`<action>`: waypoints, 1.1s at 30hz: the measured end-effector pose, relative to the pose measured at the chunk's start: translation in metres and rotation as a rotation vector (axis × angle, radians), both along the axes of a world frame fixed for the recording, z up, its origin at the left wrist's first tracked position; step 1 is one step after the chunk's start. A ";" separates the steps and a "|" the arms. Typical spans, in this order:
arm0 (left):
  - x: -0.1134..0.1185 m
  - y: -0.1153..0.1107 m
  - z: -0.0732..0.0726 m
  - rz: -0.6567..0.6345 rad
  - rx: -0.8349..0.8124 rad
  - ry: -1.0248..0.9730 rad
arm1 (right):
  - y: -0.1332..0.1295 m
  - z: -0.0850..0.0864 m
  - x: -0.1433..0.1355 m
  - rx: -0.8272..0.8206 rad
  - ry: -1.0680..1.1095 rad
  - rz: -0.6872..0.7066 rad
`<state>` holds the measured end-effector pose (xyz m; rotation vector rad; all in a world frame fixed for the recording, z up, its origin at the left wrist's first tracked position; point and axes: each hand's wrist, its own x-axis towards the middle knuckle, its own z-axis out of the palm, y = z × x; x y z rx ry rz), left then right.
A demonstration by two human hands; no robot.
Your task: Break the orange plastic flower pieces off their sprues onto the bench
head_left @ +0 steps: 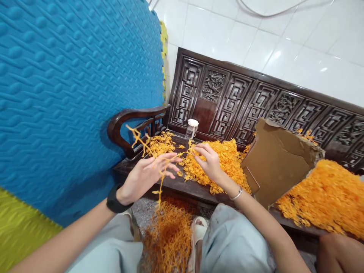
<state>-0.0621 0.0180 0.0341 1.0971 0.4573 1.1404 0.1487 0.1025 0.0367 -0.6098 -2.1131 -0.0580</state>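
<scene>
A thin orange branched strand (138,138), looking like a moulded plastic runner, stretches between my two hands above the bench. My left hand (148,174), in a black wristband, carries it across the palm by the thumb, with the other fingers spread loosely. One branch sticks up at the left, and another hangs below the palm. At the strand's right end, my right hand (209,159), with a bracelet, pinches it between thumb and fingertips; whatever small piece is there is partly hidden. Below and behind this hand lies a heap of small orange pieces (227,151).
On the dark carved wooden bench (206,108) are a lidded clear cup (191,129), a smaller orange pile (162,143), a cardboard piece (281,163) and a large orange heap (332,193). Tangled orange strands (170,235) lie between my feet. Another person's knee (338,252) shows at lower right.
</scene>
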 end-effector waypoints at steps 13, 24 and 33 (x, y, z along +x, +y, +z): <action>0.013 0.008 0.000 0.091 -0.053 0.170 | -0.018 0.010 -0.016 -0.062 0.308 -0.003; 0.033 0.014 -0.003 0.329 -0.054 0.062 | -0.024 0.002 -0.025 0.027 -0.099 0.266; 0.044 0.024 -0.010 0.243 0.055 0.431 | -0.034 0.020 -0.009 -0.222 0.481 0.054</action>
